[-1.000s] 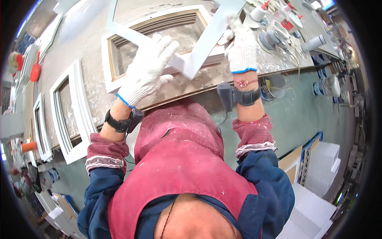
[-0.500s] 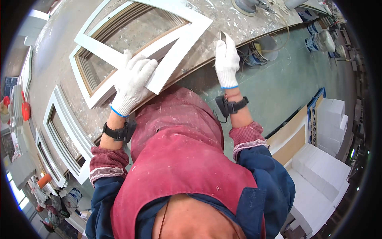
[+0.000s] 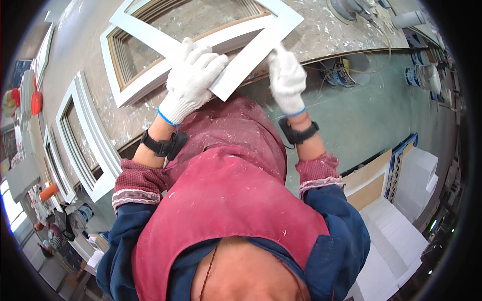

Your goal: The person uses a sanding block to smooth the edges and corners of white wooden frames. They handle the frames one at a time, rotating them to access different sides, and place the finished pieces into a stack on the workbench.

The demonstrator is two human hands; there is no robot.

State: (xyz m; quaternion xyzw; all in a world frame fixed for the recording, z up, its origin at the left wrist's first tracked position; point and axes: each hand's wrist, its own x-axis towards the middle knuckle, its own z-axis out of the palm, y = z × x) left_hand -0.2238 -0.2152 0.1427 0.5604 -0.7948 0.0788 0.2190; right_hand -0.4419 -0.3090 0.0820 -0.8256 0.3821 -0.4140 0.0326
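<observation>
My left hand [image 3: 193,78], in a white knit glove, grips the loose white frame [image 3: 246,62] near its corner, the fingers bent over its bar. This frame lies askew across a thicker white frame [image 3: 145,90] with stepped brown inner edges, on the workbench. My right hand [image 3: 287,80], gloved the same way, is closed beside the outer edge of the loose frame. Its fingertips are smeared by motion and now hide the small pointed blade that showed in them earlier.
More white frames [image 3: 88,135] lean at the left of the paint-spattered workbench [image 3: 321,37]. A round sander [image 3: 344,10] with a hose lies at its far right. Buckets [image 3: 422,78] stand on the green floor, and white blocks [image 3: 386,236] are stacked at the lower right.
The frames and bench have shifted right and up in view. My right hand has come against the loose frame's edge, fingers curled tighter, and the blade has dropped out of sight. My left hand keeps its hold.
</observation>
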